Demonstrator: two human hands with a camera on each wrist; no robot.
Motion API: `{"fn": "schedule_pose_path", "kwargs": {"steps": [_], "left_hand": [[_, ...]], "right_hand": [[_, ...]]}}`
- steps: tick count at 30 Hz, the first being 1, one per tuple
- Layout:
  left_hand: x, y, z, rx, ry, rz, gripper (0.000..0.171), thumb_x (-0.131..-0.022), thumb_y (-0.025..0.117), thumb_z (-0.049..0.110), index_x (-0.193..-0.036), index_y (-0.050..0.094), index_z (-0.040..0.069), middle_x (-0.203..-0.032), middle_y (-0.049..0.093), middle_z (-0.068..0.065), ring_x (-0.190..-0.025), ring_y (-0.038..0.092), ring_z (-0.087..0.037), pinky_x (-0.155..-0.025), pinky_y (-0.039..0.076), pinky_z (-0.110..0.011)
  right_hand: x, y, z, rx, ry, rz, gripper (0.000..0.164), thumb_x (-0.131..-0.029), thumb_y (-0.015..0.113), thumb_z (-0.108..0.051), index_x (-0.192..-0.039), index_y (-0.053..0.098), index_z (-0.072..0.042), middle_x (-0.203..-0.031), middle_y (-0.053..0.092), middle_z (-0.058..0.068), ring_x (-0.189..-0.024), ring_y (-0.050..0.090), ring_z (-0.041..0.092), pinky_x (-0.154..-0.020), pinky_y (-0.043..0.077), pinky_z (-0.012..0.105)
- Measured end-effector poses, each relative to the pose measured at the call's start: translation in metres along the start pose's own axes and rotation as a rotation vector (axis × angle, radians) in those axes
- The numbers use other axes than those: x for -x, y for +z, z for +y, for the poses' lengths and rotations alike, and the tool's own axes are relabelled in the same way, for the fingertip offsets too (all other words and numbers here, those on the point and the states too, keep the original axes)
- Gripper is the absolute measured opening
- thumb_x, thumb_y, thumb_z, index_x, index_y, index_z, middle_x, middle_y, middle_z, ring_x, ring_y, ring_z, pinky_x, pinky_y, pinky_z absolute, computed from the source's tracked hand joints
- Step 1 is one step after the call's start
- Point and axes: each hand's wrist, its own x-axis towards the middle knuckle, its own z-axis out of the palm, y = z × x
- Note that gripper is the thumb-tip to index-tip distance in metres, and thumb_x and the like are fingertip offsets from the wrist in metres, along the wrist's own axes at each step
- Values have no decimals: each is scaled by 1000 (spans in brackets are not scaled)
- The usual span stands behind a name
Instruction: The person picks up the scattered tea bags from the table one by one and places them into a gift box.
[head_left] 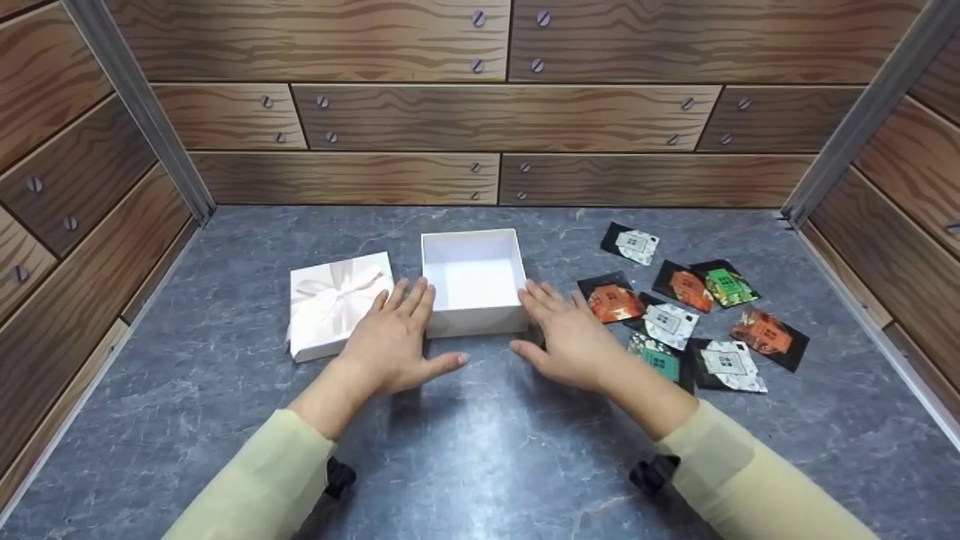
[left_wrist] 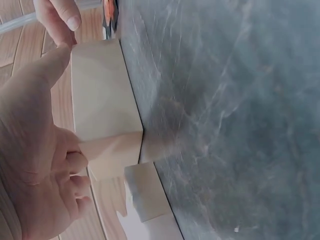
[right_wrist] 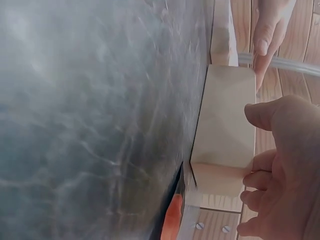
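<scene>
A white open box (head_left: pixel 480 322) stands in the middle of the table, its inside bare. My left hand (head_left: pixel 390 337) lies along its left side, fingers straight and thumb spread toward the near side. My right hand (head_left: pixel 574 334) mirrors it on the right side, fingertips right at the wall. Left of the box lies its white lid (head_left: pixel 315 322) with a pale ribbon bow (head_left: pixel 341 289), partly behind my left fingers. Both wrist views show the box's plain near wall (left_wrist: pixel 105 90) between the two hands, with fingers along its sides.
Several black sachets with orange, white and green labels lie scattered at the right, among them a green-labelled sachet (head_left: pixel 726 283) and a white-labelled sachet (head_left: pixel 726 365). One white-labelled sachet (head_left: pixel 631 244) lies farther back. Wood-patterned panels (head_left: pixel 495 116) wall in the grey marbled table (head_left: pixel 225 450).
</scene>
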Motion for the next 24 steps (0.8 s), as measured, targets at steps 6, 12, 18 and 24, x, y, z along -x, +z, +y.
{"fn": "schedule_pose_path", "kwargs": {"steps": [6, 12, 18, 24], "left_hand": [[16, 5, 7, -6, 12, 11, 116, -94, 52, 81, -165, 25, -5, -172, 23, -23, -159, 19, -44, -128, 17, -59], [29, 7, 13, -9, 34, 51, 115, -93, 54, 81, -164, 30, -7, -170, 27, -24, -158, 23, -46, -127, 20, -60], [38, 9, 17, -8, 37, 54, 115, -93, 54, 82, -164, 29, -5, -170, 27, -23, -158, 24, -44, -127, 20, -60], [44, 11, 21, 5, 50, 61, 115, -92, 54, 82, -164, 31, -4, -170, 29, -22, -158, 23, -43, -128, 18, -60]], "right_hand": [[20, 3, -7, 0, -16, 15, 85, -103, 64, -51, -164, 36, 1, -171, 28, 19, -156, 28, 42, -124, 15, 69], [37, 5, -13, -20, -20, 25, 84, -103, 65, -50, -163, 37, 0, -171, 30, 19, -157, 29, 41, -124, 19, 69], [50, 7, -17, -33, -41, 42, 83, -102, 68, -48, -162, 39, 1, -170, 31, 19, -156, 31, 41, -124, 20, 69], [62, 6, -20, -15, -32, 34, 86, -101, 68, -52, -163, 38, 0, -171, 28, 18, -155, 31, 42, -123, 21, 70]]}}
